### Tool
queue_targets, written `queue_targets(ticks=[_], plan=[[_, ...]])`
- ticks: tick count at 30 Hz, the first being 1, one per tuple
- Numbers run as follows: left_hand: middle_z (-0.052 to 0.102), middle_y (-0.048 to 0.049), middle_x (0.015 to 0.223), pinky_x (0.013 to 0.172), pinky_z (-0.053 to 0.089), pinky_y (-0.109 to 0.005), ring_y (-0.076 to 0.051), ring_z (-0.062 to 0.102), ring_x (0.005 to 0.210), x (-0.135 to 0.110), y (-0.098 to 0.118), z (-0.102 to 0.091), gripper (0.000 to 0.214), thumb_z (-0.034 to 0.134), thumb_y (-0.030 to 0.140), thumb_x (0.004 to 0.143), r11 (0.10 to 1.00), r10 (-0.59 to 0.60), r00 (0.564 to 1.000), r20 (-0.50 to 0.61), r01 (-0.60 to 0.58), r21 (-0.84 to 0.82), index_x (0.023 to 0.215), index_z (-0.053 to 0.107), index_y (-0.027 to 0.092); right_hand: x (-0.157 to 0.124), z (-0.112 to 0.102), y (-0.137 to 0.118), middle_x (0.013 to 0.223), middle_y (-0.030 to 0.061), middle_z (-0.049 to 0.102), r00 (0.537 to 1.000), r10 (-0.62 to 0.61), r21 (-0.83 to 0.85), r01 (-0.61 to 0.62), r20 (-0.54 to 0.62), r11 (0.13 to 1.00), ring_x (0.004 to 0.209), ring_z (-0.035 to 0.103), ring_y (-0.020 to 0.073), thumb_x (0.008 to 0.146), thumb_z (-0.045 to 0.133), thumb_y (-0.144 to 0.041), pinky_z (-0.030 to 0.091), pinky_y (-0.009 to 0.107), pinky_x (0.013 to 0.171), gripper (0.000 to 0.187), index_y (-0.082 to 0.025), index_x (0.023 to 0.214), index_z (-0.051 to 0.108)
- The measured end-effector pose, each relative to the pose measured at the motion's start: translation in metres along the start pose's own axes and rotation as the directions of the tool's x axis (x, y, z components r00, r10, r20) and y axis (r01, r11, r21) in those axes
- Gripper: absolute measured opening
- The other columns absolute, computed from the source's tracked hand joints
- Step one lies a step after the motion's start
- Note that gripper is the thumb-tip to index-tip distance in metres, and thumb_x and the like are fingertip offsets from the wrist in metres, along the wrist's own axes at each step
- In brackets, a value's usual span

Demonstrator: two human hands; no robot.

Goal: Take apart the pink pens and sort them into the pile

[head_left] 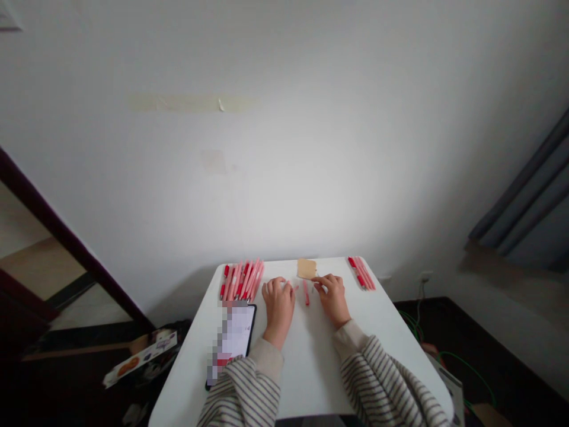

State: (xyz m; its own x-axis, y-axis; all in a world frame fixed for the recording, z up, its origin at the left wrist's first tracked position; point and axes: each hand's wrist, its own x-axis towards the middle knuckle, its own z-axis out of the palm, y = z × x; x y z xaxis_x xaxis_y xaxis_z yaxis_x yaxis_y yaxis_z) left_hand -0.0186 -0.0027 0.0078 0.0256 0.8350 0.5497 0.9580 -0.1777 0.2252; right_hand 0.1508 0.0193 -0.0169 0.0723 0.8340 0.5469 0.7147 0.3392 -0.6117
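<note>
Person seated at a white table point(311, 367), sorting pink pens. The step in hand appears to be work on a single pink pen point(306, 293), which lies on the tabletop between the two hands, touching neither. Its long axis runs from 12 to 6 o'clock; which end is the tip is too small to tell.

The left hand point(279, 301) rests knuckles-up, fingers curled, with a small pink piece at its fingertips; whether it grips the piece cannot be told. The right hand point(331, 296) is loosely curled, and a grip cannot be told there either.

A pen pile point(240, 280) lies at 10 o'clock, a smaller pen group point(361, 273) at 2 o'clock, a brown card point(306, 268) at 12 and a phone point(235, 341) at 8. Lifting the pen would probably call for a fingertip pinch across its barrel.
</note>
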Motion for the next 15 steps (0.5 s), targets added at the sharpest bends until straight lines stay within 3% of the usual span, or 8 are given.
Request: queue_targets(ticks=[15], plan=[[0.054,-0.0083,0.112,0.102,0.037,-0.043,-0.023,0.047,0.111,-0.0008,0.0027,-0.0024,0.014,0.052,0.023,0.086,0.975,0.038,0.995,-0.092,-0.057,-0.217,0.088,0.065,0.021,-0.0002,0.002,-0.0014,0.09,0.0062,0.063,0.998,-0.045,0.055,0.043,0.036,0.998,0.095,0.048,0.0236,0.088,0.055,-0.024,0.041,0.04,0.086,0.021,-0.029,0.097,0.073]])
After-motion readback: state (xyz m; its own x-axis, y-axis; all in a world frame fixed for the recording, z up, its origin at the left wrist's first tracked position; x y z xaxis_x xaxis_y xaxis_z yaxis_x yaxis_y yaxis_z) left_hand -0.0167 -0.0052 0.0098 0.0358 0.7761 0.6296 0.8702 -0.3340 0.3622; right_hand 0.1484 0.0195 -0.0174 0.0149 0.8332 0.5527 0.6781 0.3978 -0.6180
